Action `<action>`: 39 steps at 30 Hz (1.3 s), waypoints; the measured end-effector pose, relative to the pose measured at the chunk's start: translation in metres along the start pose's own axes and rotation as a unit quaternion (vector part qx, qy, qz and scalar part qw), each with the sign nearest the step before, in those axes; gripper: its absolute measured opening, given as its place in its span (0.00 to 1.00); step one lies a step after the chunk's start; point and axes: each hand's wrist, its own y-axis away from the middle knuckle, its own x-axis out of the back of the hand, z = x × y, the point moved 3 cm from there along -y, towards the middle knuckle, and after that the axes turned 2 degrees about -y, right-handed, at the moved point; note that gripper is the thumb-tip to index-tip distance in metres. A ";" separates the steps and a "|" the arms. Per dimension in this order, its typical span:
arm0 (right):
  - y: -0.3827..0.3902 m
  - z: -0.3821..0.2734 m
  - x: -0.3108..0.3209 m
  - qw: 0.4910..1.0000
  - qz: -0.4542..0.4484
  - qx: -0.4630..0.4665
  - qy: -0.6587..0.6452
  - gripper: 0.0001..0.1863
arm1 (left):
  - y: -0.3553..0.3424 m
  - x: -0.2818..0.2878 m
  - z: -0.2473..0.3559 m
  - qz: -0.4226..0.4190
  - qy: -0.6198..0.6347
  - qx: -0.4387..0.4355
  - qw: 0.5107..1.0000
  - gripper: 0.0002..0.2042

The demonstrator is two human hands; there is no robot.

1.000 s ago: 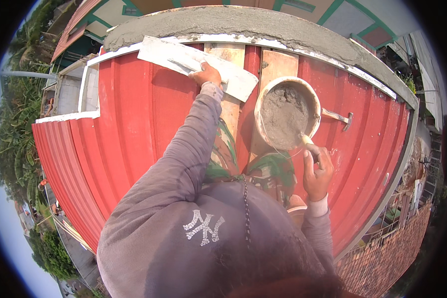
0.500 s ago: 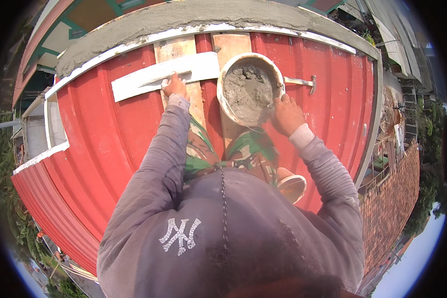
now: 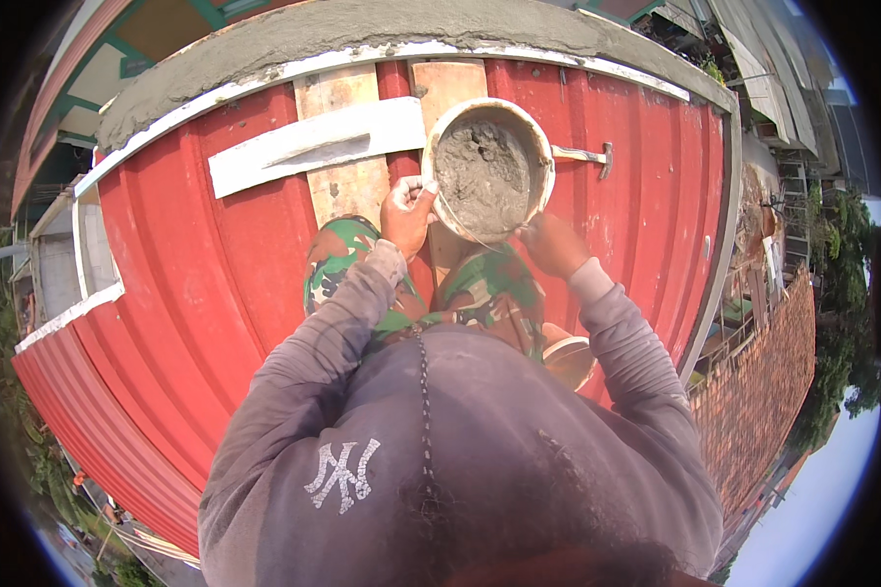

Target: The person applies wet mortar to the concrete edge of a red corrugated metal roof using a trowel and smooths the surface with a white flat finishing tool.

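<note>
A pale round bucket (image 3: 546,161) of wet grey cement mortar (image 3: 485,176) stands in front of me, its wire handle hanging at the near side. My left hand (image 3: 407,213) is closed at the bucket's left rim, thumb and fingers pinched against it. At the lower right rim, my right hand (image 3: 555,243) is closed with its fingertips at the edge; exactly what they pinch is partly hidden. Left of the bucket lies a long white board (image 3: 250,168), with a narrow grey-smeared strip like a handle (image 3: 318,149) along its middle. No hand touches that board.
A hammer (image 3: 605,158) lies right of the bucket on red ribbed metal roofing (image 3: 646,205). Two wooden planks (image 3: 335,93) run beneath the board and bucket. Beyond is a mortar-covered ledge (image 3: 362,27). Another pale round container (image 3: 570,362) sits beside my right leg.
My left hand has let go of the strip on the white board and moved right and nearer to the bucket's rim. My right hand has shifted slightly down and left along the rim.
</note>
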 end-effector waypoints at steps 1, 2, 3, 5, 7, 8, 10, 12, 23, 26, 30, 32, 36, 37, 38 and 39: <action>-0.003 0.010 -0.011 0.997 0.009 0.011 -0.076 0.20 | 0.000 -0.002 0.000 -0.008 0.005 -0.002 1.000 0.12; -0.008 0.013 -0.020 0.993 0.018 -0.004 -0.115 0.20 | -0.001 -0.003 -0.001 -0.017 0.010 -0.005 1.000 0.12; -0.013 0.012 -0.027 0.988 0.029 -0.019 -0.153 0.21 | -0.001 -0.004 -0.002 -0.026 0.014 -0.008 1.000 0.12; -0.015 0.004 -0.035 0.967 0.026 -0.061 -0.248 0.21 | -0.001 0.000 -0.009 -0.022 -0.003 -0.011 1.000 0.12; -0.010 -0.009 -0.026 0.929 0.014 -0.108 -0.353 0.20 | -0.008 0.006 -0.010 -0.022 0.001 -0.025 0.999 0.12; -0.006 -0.001 -0.024 0.930 0.040 -0.093 -0.354 0.20 | -0.010 0.009 -0.008 -0.036 -0.024 -0.031 0.999 0.13; -0.002 0.024 -0.034 0.927 0.091 -0.064 -0.357 0.19 | -0.012 0.021 0.011 -0.013 -0.071 -0.023 0.997 0.15; 0.006 0.026 -0.033 0.930 0.122 -0.035 -0.344 0.19 | -0.040 0.076 0.004 0.076 -0.140 -0.100 0.982 0.14; 0.021 0.049 -0.026 0.927 0.130 -0.046 -0.349 0.18 | -0.029 0.294 -0.034 0.495 -0.539 0.062 0.678 0.41; 0.027 0.042 -0.013 0.928 0.111 -0.074 -0.347 0.18 | -0.011 0.298 -0.057 0.524 -0.498 0.137 0.677 0.43; 0.028 0.043 -0.008 0.926 0.105 -0.084 -0.353 0.17 | -0.006 0.284 -0.066 0.506 -0.534 0.134 0.664 0.45; 0.025 0.048 -0.008 0.927 0.116 -0.072 -0.350 0.17 | -0.010 0.287 -0.062 0.505 -0.518 0.139 0.676 0.46; 0.017 0.051 -0.008 0.935 0.123 -0.038 -0.329 0.17 | -0.006 0.312 -0.066 0.580 -0.564 0.136 0.572 0.48; 0.014 0.052 -0.006 0.943 0.129 -0.021 -0.305 0.16 | -0.004 0.316 -0.067 0.572 -0.563 0.160 0.574 0.49; 0.012 0.054 -0.008 0.924 0.102 -0.057 -0.364 0.16 | 0.004 0.322 -0.065 0.571 -0.558 0.187 0.573 0.49; 0.015 0.058 -0.010 0.903 0.069 -0.092 -0.415 0.16 | 0.007 0.315 -0.059 0.553 -0.539 0.194 0.606 0.49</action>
